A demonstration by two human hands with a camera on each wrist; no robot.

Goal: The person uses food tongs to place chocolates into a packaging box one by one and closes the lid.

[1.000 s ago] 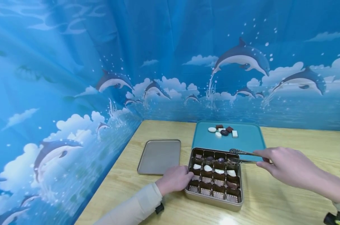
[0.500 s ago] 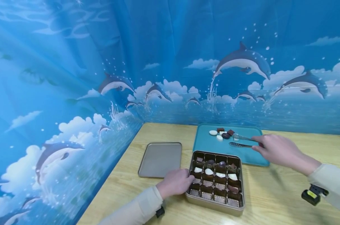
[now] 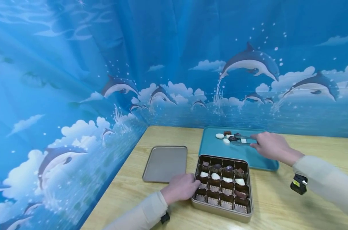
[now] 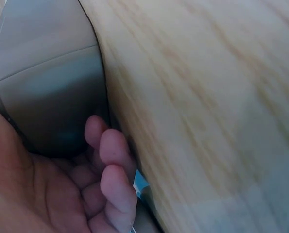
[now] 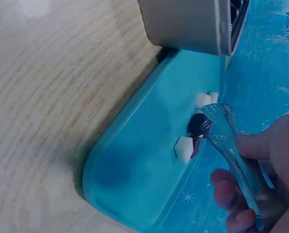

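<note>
My left hand (image 3: 181, 188) holds the left side of a metal tin (image 3: 220, 211), its thumb at the rim; the left wrist view shows curled fingers (image 4: 116, 145) against the tin's wall. Divided into brown compartments, the tin has dark chocolates in its back row, white chocolates (image 3: 215, 176) in the second and a brown chocolate (image 3: 241, 194) at the right of the third. My right hand (image 3: 273, 145) grips metal tongs (image 5: 244, 170) over the teal tray (image 3: 212, 151). The tongs' parted, perforated tips are right at a dark oval chocolate (image 5: 199, 124), beside a white square chocolate (image 5: 184, 149).
More white and brown chocolates, including a white oval one (image 3: 219, 136), lie grouped on the tray's back left. A flat metal lid (image 3: 165, 164) rests on the wooden table (image 3: 128, 179) left of the tin. A blue dolphin-print curtain (image 3: 174, 64) stands behind and to the left.
My right hand has moved the tongs from the tin's back right compartment to the chocolates on the tray, leaving a brown chocolate in that compartment. The left hand stays at the tin.
</note>
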